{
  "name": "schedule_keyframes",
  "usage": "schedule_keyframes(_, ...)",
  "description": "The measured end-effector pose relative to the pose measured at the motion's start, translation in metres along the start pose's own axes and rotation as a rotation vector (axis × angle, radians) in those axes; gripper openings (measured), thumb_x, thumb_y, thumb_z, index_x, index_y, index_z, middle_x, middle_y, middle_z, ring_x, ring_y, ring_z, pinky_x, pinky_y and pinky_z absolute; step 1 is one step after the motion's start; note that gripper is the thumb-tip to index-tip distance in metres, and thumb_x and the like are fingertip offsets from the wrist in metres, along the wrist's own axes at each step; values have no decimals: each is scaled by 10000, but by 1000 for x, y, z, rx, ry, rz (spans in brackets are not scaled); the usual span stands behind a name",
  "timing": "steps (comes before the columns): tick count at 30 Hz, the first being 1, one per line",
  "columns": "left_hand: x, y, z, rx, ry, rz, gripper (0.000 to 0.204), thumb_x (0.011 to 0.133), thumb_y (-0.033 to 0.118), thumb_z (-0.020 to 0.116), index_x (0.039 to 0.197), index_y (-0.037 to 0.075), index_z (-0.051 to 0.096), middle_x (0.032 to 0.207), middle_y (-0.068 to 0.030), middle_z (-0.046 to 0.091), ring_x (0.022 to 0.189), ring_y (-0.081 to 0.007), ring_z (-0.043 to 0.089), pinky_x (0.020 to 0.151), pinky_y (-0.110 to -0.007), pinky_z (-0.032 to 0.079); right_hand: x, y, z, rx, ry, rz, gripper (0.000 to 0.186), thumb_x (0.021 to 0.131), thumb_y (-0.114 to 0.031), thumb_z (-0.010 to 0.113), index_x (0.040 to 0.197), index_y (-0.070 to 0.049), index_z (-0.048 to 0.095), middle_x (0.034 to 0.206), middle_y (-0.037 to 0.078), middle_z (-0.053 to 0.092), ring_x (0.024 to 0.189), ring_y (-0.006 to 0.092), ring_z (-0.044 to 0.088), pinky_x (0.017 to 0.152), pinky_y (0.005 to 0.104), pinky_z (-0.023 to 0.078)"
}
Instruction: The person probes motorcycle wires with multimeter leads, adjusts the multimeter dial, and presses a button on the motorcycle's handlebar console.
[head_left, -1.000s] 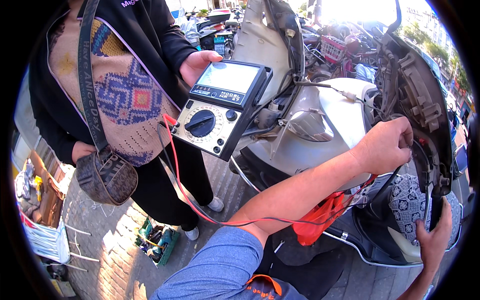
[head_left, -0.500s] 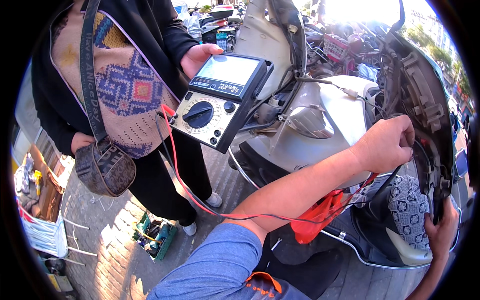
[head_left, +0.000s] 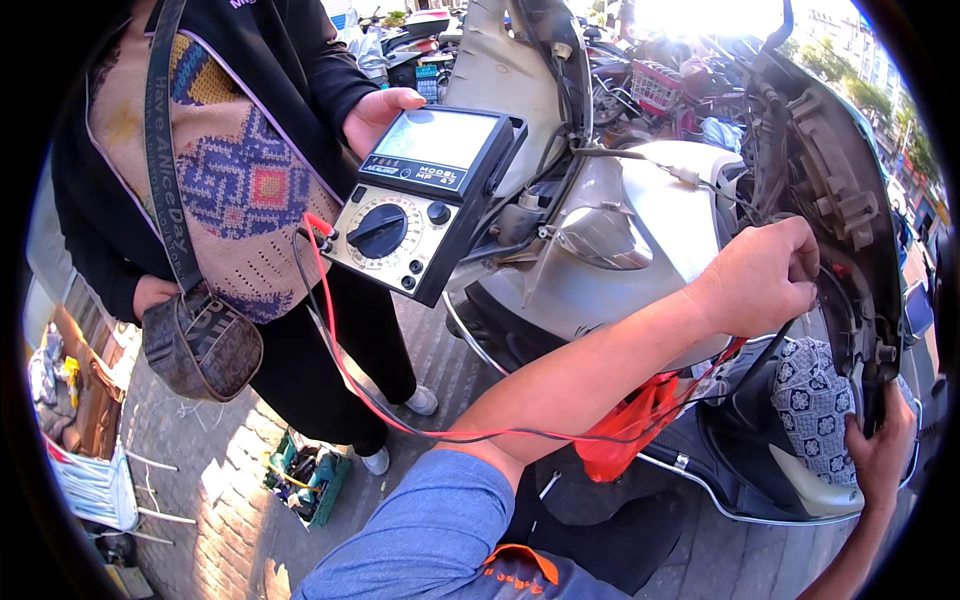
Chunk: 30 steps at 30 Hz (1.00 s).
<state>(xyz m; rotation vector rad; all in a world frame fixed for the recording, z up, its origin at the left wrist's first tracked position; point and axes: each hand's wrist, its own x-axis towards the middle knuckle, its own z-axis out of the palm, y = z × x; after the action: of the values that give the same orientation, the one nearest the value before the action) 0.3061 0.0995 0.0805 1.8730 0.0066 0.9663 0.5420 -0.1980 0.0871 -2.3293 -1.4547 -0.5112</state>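
My left hand (head_left: 765,278) is closed in a pinch beside the opened front of a silver scooter (head_left: 690,215). Red and black test leads (head_left: 540,435) run over my forearm and up beneath this hand; their tips are hidden. At the lower right, my right hand (head_left: 885,445) is wrapped round the lower edge of a dark plastic panel (head_left: 835,190), its inner side facing me. Another person's hand (head_left: 383,112) holds an analog multimeter (head_left: 410,200) with a large black dial, into which the leads are plugged.
The other person stands at the left with a small patterned bag (head_left: 205,345). A green crate of tools (head_left: 325,485) lies on the paving. A red plastic bag (head_left: 625,430) hangs below my forearm. Parked two-wheelers (head_left: 625,95) fill the background, and wiring (head_left: 660,165) crosses the scooter's front.
The whole view has shifted slightly, so most things sit a little further left. My left hand has turned slightly, still pinched, and a small red part now shows beside it. My right hand keeps its hold.
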Motion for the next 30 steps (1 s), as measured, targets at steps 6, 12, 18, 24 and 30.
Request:
schedule_keyframes(6,8,1,11,2,-5,-21,279,880,96,771,1094,-32,646,847,-121,771,779,-168,738,742,-342,583,-1,-23,-6,102,132,-132,541,711,-47,776,1230,39,652,887,191,642,755,337,618,753,403,530)
schedule_keyframes(12,5,-4,2,-100,-59,-120,231,970,81,713,1153,-23,619,920,-102,790,872,-131,771,778,-290,592,12,-37,-8,132,59,-93,512,690,-126,828,1162,14,687,839,160,655,705,314,647,704,398,537)
schedule_keyframes(18,6,-2,5,-65,-81,-107,225,974,78,690,1156,-30,614,947,-122,802,905,-141,779,810,-294,596,7,-36,-8,151,81,-59,507,692,-146,837,1154,2,690,871,149,686,742,316,681,726,399,547)
schedule_keyframes(24,6,-4,4,-61,-78,-83,216,968,69,688,1141,-37,614,946,-128,803,896,-138,771,808,-294,592,2,-26,1,190,87,-2,479,702,-143,837,1110,3,634,912,123,624,803,271,600,780,371,508)
schedule_keyframes(30,5,-7,2,-74,-73,-74,212,963,65,687,1135,-39,619,947,-129,801,886,-132,762,804,-289,585,-1,-27,13,235,130,35,491,712,-146,834,1117,-2,596,941,104,584,859,238,544,829,358,484)
